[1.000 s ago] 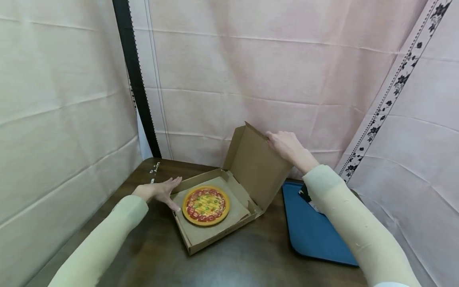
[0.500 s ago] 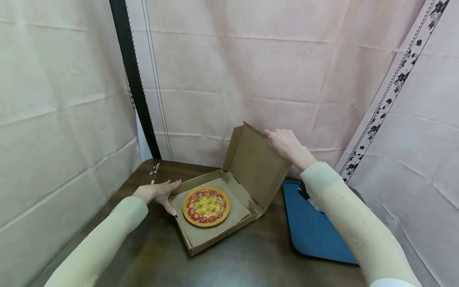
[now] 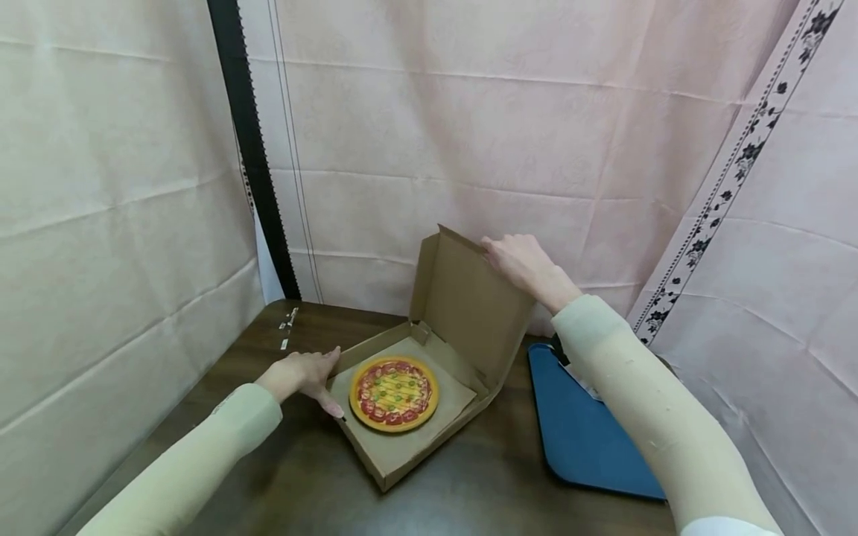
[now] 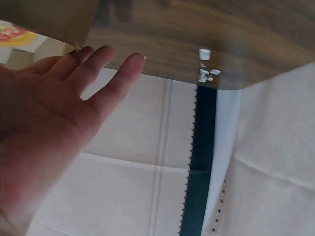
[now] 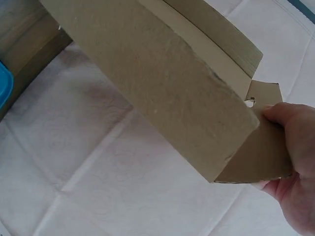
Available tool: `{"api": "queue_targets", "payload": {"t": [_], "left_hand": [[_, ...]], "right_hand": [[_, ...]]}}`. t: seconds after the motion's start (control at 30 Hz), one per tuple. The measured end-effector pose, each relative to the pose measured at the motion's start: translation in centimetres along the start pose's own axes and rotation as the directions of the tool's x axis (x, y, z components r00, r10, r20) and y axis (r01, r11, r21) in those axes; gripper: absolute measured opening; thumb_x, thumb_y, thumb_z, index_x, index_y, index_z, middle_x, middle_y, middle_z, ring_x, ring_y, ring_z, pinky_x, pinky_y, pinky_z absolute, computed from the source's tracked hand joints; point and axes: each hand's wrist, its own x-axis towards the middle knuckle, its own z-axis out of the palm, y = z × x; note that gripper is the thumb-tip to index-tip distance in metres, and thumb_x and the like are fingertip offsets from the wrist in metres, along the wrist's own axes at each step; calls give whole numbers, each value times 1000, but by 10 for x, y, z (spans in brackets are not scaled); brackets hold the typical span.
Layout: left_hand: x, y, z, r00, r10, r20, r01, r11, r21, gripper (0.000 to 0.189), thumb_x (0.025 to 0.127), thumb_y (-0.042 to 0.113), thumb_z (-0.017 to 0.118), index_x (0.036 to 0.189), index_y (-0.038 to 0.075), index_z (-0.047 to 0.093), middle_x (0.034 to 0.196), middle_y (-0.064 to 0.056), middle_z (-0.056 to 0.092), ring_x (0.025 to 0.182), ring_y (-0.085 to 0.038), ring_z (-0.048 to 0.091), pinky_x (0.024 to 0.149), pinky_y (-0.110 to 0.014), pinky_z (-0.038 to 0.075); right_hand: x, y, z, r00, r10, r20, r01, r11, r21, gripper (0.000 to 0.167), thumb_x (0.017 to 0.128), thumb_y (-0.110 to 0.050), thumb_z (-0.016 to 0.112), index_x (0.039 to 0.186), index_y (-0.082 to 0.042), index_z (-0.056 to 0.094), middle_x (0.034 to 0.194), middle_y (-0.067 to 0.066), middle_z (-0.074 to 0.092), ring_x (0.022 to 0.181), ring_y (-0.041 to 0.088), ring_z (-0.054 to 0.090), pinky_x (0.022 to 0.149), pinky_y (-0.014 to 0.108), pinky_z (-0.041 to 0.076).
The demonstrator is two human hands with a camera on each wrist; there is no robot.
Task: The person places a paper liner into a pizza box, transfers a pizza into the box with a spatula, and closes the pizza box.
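A cardboard pizza box (image 3: 462, 435) stands on the dark wooden table with its lid (image 3: 477, 301) raised and leaning back to the right. Inside lies a toy-like pizza (image 3: 394, 394) with a yellow crust. My left hand (image 3: 303, 378) touches the box's left corner, thumb on one side and fingers on the other; in the left wrist view the hand's fingers (image 4: 110, 91) look spread and fairly straight. My right hand (image 3: 526, 266) pinches the lid's upper edge. Close up in the right wrist view, the right thumb (image 5: 280, 114) presses a side flap (image 5: 263, 152).
A blue tray (image 3: 579, 432) lies at the right, partly under my right sleeve, with a dark item (image 3: 556, 348) on it, mostly hidden. Small white scraps (image 3: 288, 324) mark the table's back left. Pale cloth (image 3: 415, 134) hangs around the table.
The pizza box has turned slightly, its near corner shifting right and toward me, and the pizza with it. The lid and my right hand have moved a little left. My left hand stays at the corner.
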Motion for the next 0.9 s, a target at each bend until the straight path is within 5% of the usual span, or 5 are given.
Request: {"api": "queue_targets", "payload": {"t": [0.33, 0.43, 0.57, 0.67, 0.9], "left_hand": [[-3, 27, 10, 994, 20, -105, -8, 994, 109, 132, 51, 83, 70, 140, -9, 42, 138, -26, 52, 118, -41, 58, 92, -52, 49], [-4, 37, 13, 992, 28, -120, -11, 990, 138, 108, 50, 85, 69, 113, -3, 65, 127, -23, 60, 99, -36, 65, 82, -48, 52], [-6, 51, 16, 989, 34, -145, -7, 983, 186, 90, 51, 88, 66, 91, 7, 68, 103, -15, 66, 79, -25, 60, 71, -42, 50], [-8, 63, 18, 984, 43, -171, -4, 975, 224, 97, 52, 90, 62, 103, 7, 68, 98, -12, 67, 83, -25, 61, 70, -41, 50], [-9, 94, 26, 984, -8, -179, 58, 961, 272, 99, 54, 95, 52, 100, 10, 71, 81, -5, 66, 68, -18, 57, 62, -36, 50]], "right_hand": [[9, -8, -7, 999, -20, -44, 19, 1000, -20, 11, 97, -17, 57, 94, -7, 57, 61, 11, 58, 53, 28, 56, 49, 44, 49], [11, -10, -8, 999, -19, -43, 18, 1000, -15, 11, 98, -18, 57, 94, -8, 57, 61, 10, 58, 53, 26, 54, 49, 43, 49], [12, -11, -8, 999, -23, -39, 23, 1000, -13, 11, 98, -19, 56, 94, -8, 55, 60, 9, 57, 52, 25, 54, 49, 41, 48], [13, -13, -9, 999, -17, -31, 17, 1000, -10, 11, 99, -20, 55, 95, -10, 55, 61, 9, 58, 55, 26, 55, 50, 41, 49], [18, -22, -12, 1000, -12, 4, 13, 1000, -25, 10, 98, -22, 56, 99, -12, 57, 69, 9, 65, 69, 29, 60, 57, 42, 52]]}}
